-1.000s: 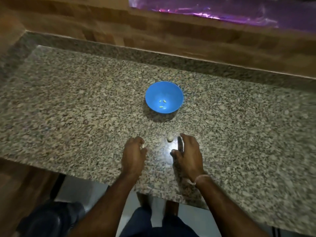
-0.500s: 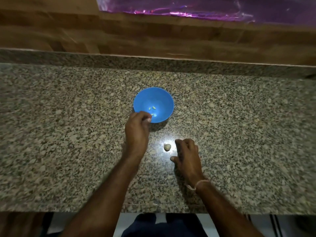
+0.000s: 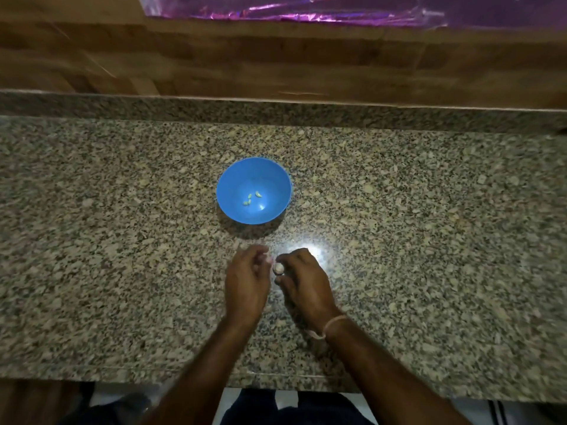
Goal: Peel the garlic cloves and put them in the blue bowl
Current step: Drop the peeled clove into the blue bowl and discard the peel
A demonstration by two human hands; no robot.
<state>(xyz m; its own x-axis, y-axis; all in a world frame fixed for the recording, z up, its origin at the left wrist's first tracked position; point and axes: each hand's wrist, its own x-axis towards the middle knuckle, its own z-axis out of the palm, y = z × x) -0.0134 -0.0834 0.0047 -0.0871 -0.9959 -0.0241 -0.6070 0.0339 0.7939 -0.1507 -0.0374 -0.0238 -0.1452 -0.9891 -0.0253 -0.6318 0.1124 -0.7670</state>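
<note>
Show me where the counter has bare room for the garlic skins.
Bare granite counter runs wide left of the blue bowl and left hand, and equally right of the bowl and right hand. A bare strip also lies between the bowl and the raised back ledge. Crowded: the small gap between bowl and hands, where the garlic clove is held.

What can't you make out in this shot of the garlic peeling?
Head view only:
The garlic clove: half covered by the right hand pinching it; skin on or off unclear.
The left hand: fingertips blurred; a grip cannot be told.
The bits in the blue bowl: too small to count.
</note>
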